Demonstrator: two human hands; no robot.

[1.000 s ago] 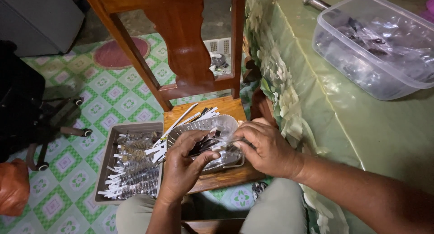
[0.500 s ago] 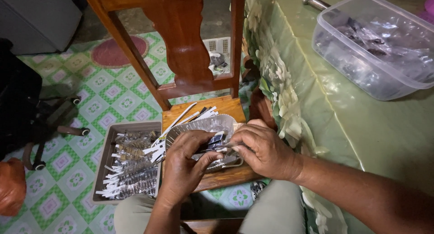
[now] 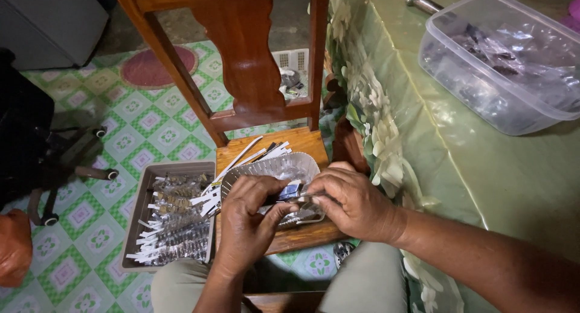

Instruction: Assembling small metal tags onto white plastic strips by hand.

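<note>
Seen from above, a seated person's two hands meet at the centre of the frame over a shallow clear plastic tray that rests on the seat of a wooden chair. The left hand, lower centre, is curled with thumb and fingertips pinched on a small dark packet with a blue-and-white end. The right hand, just right of centre, is closed with its fingers on the same packet from the other side. The packet sits between both hands, just above the tray's near edge; what it contains is too small to tell.

White paper strips fan out from under the tray toward the upper left. Beside the chair seat, at lower left, a grey rectangular tray holds rows of small clear packets with dark contents and white strips. It lies above a floor of green and white patterned tiles.

To the right, a table under a shiny green cloth fills the right side of the frame. A clear plastic tub holding more dark packets stands on it at upper right, well apart from the hands. A black wheeled chair base stands at far left, with an orange object below it at the frame's edge.
</note>
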